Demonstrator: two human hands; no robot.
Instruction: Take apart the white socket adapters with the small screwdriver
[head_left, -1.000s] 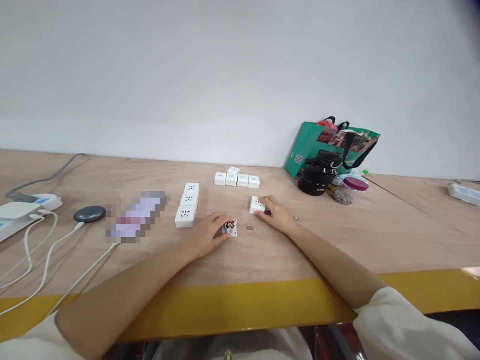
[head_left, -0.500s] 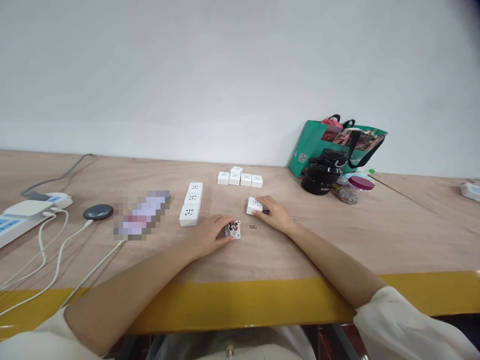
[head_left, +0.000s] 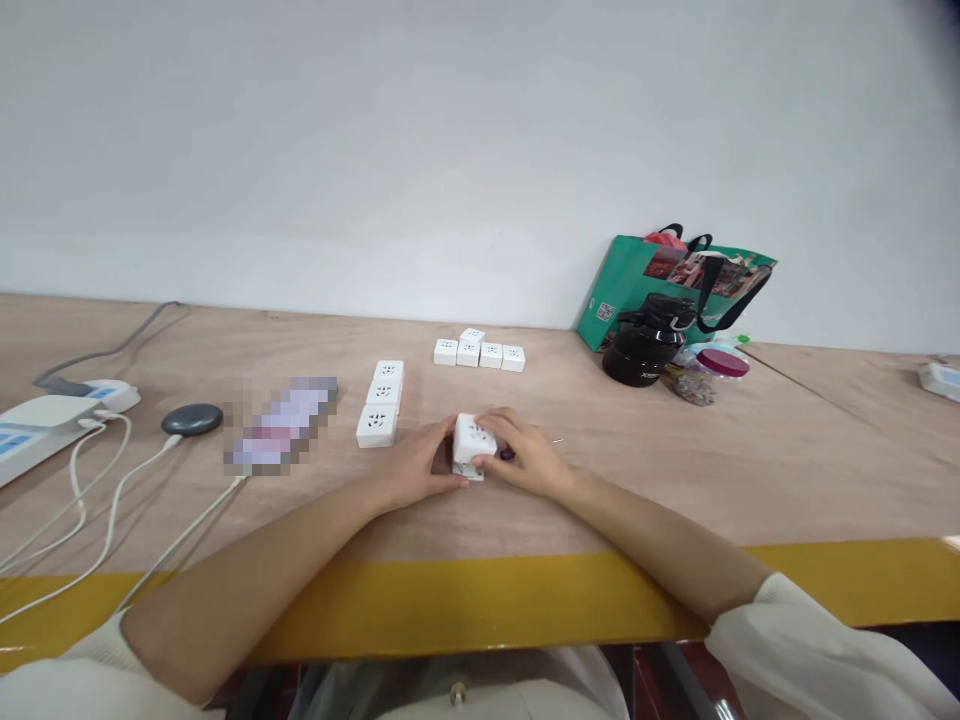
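My right hand [head_left: 529,458] is closed on a white socket cover [head_left: 474,440] with slotted holes in its top. Under the same palm shows the dark purple handle of a screwdriver [head_left: 508,454], whose thin metal shaft sticks out past the hand. Beneath the cover, the white socket base [head_left: 472,474] shows only its near edge on the table; its metal contacts are hidden. Fingers and thumb of my left hand [head_left: 416,468] grip the base from the left. The cover sits over the base, slightly tilted; whether they touch all round I cannot tell.
Three white sockets [head_left: 377,425] stand in a column left of my hands, and several more [head_left: 469,353] sit farther back. A blurred phone [head_left: 285,425], a dark round puck [head_left: 193,419] and a power strip [head_left: 45,435] with cables lie left. A black jug [head_left: 643,345], green bag [head_left: 611,280] and jar [head_left: 701,380] stand right.
My right hand has moved left and toward me, carrying the cover and screwdriver, and the cover is now over the base. My left hand has stayed at the base.
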